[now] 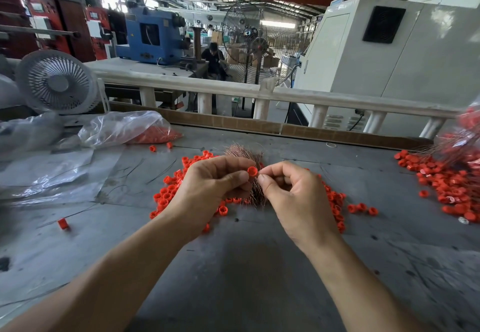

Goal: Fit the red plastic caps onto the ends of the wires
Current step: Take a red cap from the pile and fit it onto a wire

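**Red cap pinched between two hands above the wire bundle**

While both hands are raised over the middle of the grey surface, a single red cap is held between them. The cap is pinched by the fingers of the left hand, with its open end turned toward the right. Just beside it, the thumb and forefinger of the right hand are pressed together on something too thin to be made out; the other fingers of that hand are curled. A bundle of copper-coloured wires is seen directly behind and beneath the hands, partly hidden by them. Loose red caps are scattered on the surface around the bundle, on both sides. A larger heap of caps lies at the far right, well apart from the hands. At the far left, a clear plastic bag with red pieces inside is laid near a small white fan.
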Action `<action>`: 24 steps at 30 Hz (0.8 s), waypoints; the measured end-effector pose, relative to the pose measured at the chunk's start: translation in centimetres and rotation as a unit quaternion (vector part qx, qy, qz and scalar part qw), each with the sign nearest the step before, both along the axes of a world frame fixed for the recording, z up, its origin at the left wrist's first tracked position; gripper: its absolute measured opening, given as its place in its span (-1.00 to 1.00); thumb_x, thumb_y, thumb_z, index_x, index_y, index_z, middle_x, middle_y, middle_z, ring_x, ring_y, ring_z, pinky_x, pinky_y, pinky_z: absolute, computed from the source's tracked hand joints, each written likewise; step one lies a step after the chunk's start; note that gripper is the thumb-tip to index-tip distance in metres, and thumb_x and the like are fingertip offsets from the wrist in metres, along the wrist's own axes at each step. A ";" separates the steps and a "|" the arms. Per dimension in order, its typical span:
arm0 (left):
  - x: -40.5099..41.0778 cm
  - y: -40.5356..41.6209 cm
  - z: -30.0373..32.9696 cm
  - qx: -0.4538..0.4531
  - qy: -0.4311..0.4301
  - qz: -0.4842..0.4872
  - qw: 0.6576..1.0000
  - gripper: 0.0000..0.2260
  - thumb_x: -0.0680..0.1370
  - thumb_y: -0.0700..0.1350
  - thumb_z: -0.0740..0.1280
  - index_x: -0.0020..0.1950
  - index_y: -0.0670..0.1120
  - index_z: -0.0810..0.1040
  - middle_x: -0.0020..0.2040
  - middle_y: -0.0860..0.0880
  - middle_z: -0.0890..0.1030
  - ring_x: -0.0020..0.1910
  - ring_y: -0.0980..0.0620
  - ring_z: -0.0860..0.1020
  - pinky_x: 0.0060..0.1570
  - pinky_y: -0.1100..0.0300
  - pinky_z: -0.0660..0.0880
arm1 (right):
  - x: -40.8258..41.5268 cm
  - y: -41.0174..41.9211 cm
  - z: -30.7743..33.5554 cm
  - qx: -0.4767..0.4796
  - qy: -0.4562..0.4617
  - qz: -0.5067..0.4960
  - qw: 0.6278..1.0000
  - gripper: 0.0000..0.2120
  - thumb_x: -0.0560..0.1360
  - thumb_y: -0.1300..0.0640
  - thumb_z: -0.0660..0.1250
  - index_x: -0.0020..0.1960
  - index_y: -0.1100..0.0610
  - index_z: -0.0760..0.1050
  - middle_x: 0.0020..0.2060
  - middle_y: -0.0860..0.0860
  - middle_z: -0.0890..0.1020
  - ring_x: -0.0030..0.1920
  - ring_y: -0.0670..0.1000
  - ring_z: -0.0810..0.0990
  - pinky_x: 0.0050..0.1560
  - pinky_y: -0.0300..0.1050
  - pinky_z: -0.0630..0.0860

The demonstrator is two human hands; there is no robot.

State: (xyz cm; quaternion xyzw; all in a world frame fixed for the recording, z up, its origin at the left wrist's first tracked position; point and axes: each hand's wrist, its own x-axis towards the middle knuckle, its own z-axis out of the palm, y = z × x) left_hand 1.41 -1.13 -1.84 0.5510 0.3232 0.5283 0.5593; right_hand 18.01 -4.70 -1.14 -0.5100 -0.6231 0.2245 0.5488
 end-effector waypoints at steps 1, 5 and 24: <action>0.1 0.0 0.0 -0.003 -0.002 0.001 1.000 -0.80 0.55 -0.31 0.39 -0.02 -0.07 0.76 -0.15 -0.16 0.71 -0.17 0.00 0.68 -0.09 0.17 0.64 | 0.0 0.0 0.0 -0.001 0.002 -0.001 1.000 -0.86 0.55 0.20 0.45 -0.17 0.03 0.64 -0.30 -0.03 0.69 -0.27 0.00 0.63 -0.24 -0.13 0.55; 0.0 0.1 -0.1 -0.010 -0.007 -0.001 1.000 -0.83 0.53 -0.25 0.40 0.01 -0.07 0.76 -0.10 -0.17 0.72 -0.13 -0.04 0.69 -0.05 0.12 0.64 | 0.1 0.1 0.0 -0.002 0.001 -0.006 1.000 -0.85 0.54 0.20 0.45 -0.18 0.03 0.64 -0.33 -0.03 0.68 -0.29 0.02 0.62 -0.27 -0.13 0.53; -0.4 0.3 -0.1 -0.020 -0.010 -0.043 0.999 -0.78 0.46 -0.16 0.42 0.07 -0.06 0.75 -0.05 -0.15 0.72 -0.10 -0.01 0.69 -0.03 0.11 0.65 | 0.4 0.3 -0.4 -0.018 0.019 0.048 0.999 -0.83 0.61 0.19 0.35 -0.11 -0.01 0.62 -0.38 0.01 0.59 -0.35 -0.13 0.50 -0.33 -0.21 0.44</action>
